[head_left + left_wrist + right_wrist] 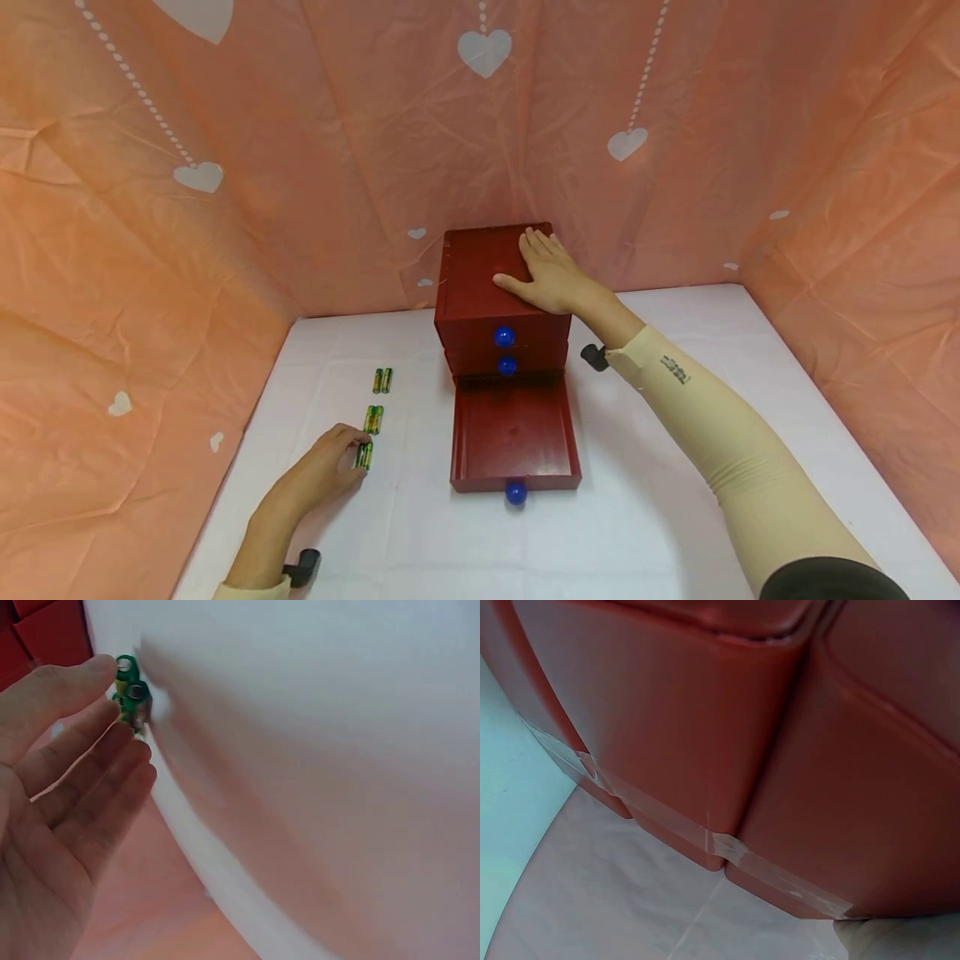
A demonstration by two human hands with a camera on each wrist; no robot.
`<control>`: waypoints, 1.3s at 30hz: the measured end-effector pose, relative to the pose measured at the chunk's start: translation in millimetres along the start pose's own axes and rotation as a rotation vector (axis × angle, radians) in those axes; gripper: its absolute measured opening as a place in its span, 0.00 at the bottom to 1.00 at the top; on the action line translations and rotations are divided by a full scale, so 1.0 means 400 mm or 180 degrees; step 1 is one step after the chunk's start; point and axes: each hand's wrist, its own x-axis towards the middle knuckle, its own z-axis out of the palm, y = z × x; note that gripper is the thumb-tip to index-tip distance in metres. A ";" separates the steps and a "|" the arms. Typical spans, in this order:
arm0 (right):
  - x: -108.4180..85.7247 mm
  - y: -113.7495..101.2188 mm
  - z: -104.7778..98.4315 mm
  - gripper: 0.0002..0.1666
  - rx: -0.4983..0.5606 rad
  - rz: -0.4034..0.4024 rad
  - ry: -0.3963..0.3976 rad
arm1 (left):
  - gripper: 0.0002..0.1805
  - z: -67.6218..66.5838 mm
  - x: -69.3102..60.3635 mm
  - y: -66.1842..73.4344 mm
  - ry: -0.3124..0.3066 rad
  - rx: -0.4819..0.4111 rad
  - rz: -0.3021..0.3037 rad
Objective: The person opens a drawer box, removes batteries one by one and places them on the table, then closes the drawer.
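My left hand (326, 468) is at the nearest pair of green-and-gold batteries (364, 456), pinching it between thumb and fingertips at its two ends. In the left wrist view the thumb and index finger of the left hand (71, 761) meet the batteries (135, 691), and the other fingers extend loosely beside them. With its fingers spread, my right hand (551, 275) rests flat on top of a dark red drawer cabinet (476, 275). The cabinet's bottom drawer (513, 425) is pulled out, its inside bare. Two upper drawers with blue knobs (504, 337) are closed.
Two more battery pairs lie on the white table: a middle pair (373, 419) and a far pair (382, 381). Clear tape (667, 821) runs along the cabinet's side. An orange cloth (360, 167) with white hearts surrounds the back and sides.
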 end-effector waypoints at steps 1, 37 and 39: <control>0.000 0.000 0.000 0.58 0.0000 -0.0001 0.0001 | 0.24 -0.001 0.000 0.003 0.0017 0.0021 0.0020; -0.002 -0.003 -0.004 0.59 0.0011 0.0012 -0.0022 | 0.18 0.028 0.018 0.162 -0.0740 -0.0890 0.0379; -0.002 -0.003 -0.005 0.59 0.0014 0.0013 -0.0023 | 0.17 0.032 0.018 0.166 -0.0833 -0.1022 0.0379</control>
